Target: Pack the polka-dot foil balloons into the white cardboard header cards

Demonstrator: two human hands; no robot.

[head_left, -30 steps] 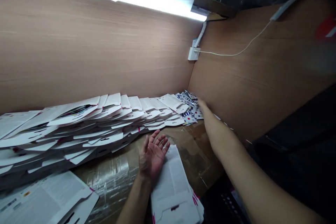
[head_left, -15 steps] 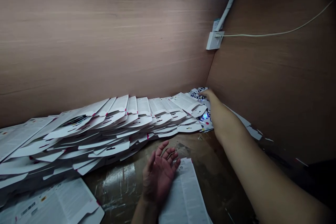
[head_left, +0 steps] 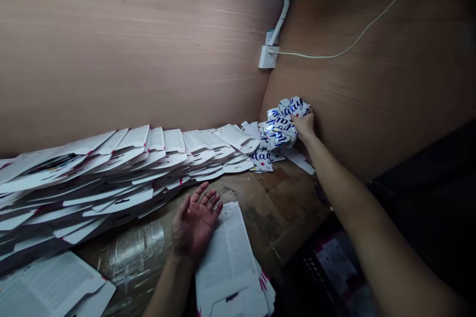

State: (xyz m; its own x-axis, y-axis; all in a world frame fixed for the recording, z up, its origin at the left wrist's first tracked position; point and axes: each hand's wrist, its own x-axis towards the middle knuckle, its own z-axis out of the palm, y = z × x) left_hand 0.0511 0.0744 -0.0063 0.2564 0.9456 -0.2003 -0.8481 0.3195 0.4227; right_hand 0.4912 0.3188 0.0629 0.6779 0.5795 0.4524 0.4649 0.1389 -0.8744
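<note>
In the far right corner my right hand [head_left: 307,124] grips a bunch of shiny white folded foil balloons [head_left: 280,126], printed with blue script. More of the same foil [head_left: 262,161] lies below, beside a long overlapping row of white card envelopes [head_left: 173,143]. My left hand [head_left: 197,225] is palm up, its fingers loosely curled and apart, with nothing in it. It rests against or just over the left edge of a stack of white envelopes [head_left: 226,257] in front of me; contact is hard to tell.
At the lower left lies another white envelope [head_left: 48,287]. Brown tape-covered cardboard [head_left: 260,190] forms the work surface. Wooden panels [head_left: 148,49] enclose the back and right. A white socket box [head_left: 268,57] with a cable hangs in the corner. Dark crate-like shapes [head_left: 316,277] sit lower right.
My right hand has lifted a bunch of folded foil balloons up from the corner pile. My left hand keeps its pose beside the stack. The view has swung to the right.
</note>
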